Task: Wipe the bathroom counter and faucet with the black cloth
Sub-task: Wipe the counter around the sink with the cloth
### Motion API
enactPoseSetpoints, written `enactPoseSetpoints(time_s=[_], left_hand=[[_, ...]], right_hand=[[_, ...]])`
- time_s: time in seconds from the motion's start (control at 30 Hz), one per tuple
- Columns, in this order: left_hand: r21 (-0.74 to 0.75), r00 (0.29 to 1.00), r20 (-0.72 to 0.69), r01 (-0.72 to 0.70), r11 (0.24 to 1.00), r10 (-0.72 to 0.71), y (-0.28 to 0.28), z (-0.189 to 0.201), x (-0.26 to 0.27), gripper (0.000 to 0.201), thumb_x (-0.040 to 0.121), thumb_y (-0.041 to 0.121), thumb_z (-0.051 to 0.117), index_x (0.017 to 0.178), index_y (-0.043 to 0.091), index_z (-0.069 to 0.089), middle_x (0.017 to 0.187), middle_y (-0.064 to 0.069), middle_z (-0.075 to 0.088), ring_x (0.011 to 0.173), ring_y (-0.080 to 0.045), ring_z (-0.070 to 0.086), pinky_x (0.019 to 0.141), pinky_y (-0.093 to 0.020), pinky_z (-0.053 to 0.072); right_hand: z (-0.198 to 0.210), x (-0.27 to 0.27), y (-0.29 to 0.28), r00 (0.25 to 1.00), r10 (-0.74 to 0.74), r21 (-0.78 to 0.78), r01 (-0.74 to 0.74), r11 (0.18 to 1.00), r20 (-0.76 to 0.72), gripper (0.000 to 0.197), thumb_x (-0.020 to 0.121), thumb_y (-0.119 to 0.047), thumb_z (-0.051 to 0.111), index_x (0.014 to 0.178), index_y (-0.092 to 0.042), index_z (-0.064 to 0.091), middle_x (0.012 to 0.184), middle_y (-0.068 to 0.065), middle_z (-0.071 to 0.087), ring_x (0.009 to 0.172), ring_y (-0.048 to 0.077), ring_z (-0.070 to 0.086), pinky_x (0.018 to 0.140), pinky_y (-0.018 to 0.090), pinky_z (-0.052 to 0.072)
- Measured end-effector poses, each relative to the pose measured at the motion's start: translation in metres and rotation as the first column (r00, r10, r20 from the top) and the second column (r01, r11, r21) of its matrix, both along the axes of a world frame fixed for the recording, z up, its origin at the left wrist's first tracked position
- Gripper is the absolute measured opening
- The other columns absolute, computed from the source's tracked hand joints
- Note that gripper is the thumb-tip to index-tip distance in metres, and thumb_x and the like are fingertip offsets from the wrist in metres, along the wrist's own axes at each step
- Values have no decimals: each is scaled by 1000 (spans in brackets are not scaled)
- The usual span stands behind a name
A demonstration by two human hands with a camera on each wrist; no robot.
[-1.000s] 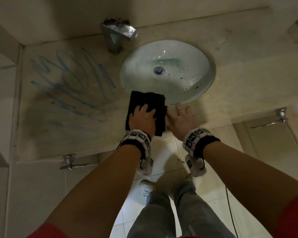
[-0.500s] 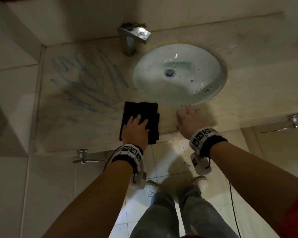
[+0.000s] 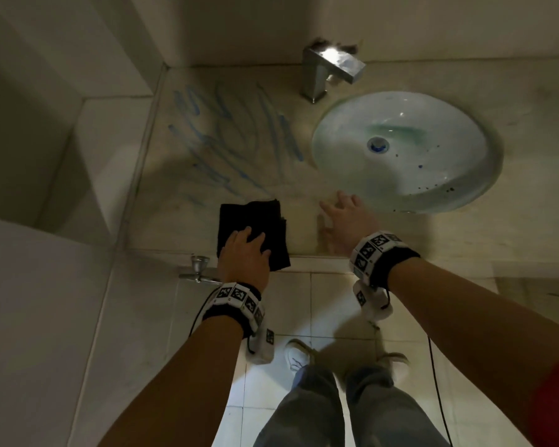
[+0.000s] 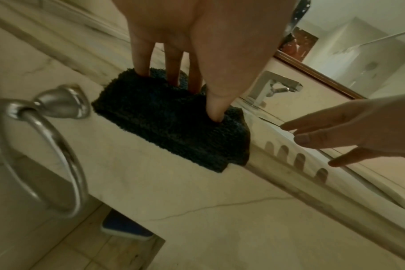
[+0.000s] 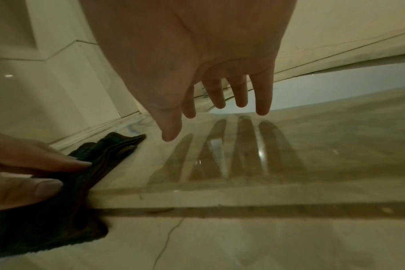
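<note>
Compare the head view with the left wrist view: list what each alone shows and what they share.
Only the head view shows the blue scribbles on the counter, the sink basin with its drain, and the person's legs. Only the left wrist view shows the full towel ring, the mirror and a blue object on the floor. Both show the left hand pressing the black cloth, the open right hand and the faucet.
</note>
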State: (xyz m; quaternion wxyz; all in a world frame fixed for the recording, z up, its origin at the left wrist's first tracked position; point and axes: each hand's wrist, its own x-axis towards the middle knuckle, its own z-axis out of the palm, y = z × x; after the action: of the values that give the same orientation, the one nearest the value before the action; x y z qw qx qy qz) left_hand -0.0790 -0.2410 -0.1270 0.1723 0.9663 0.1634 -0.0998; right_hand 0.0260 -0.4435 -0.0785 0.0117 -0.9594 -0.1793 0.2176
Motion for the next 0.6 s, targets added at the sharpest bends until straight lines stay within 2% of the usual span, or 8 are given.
enactPoseSetpoints(time_s=[0.1, 0.23, 0.3, 0.5, 0.6], left_hand=[[-29, 998, 28, -58, 998, 59, 22, 0, -4, 43, 96, 31, 56, 138, 21, 53, 153, -7, 36, 142, -27, 26, 114, -42, 28], [22, 997, 9, -72, 997, 71, 43, -2, -5, 44, 98, 35, 52, 140, 24, 49, 155, -5, 33, 144, -27, 23, 114, -40, 27], [19, 998, 7, -65, 998, 65, 46, -4, -1, 44, 98, 34, 53, 140, 23, 50, 154, -7, 33, 144, -29, 24, 115, -43, 28], [47, 1000, 0, -22, 999, 22, 58, -6, 42, 46, 99, 33, 49, 143, 21, 47, 155, -9, 32, 143, -29, 23, 113, -44, 29], [61, 1000, -7, 6, 998, -6, 61, -4, 55, 44, 98, 28, 51, 141, 17, 49, 153, -12, 34, 142, -31, 26, 109, -44, 33]], right_hand=[[-3, 9, 11, 998, -37, -32, 36, 999, -51, 70, 95, -55, 47, 155, -33, 18, 164, 10, 11, 144, 38, 22, 116, 46, 26], [-7, 14, 23, 997, -41, -87, 35, 996, -70, 67, 88, -58, 54, 146, -34, 28, 159, 13, 19, 133, 44, 32, 108, 50, 38], [-10, 14, 26, 996, -50, -115, 41, 993, -70, 67, 87, -57, 55, 144, -34, 28, 158, 14, 19, 131, 46, 33, 107, 50, 37], [-17, 16, 27, 995, -61, -111, 52, 992, -79, 72, 89, -56, 55, 149, -35, 21, 162, 16, 12, 139, 52, 22, 114, 54, 29], [-17, 16, 27, 995, -54, -115, 44, 992, -85, 73, 91, -54, 55, 151, -34, 19, 163, 15, 10, 142, 51, 19, 116, 52, 26]])
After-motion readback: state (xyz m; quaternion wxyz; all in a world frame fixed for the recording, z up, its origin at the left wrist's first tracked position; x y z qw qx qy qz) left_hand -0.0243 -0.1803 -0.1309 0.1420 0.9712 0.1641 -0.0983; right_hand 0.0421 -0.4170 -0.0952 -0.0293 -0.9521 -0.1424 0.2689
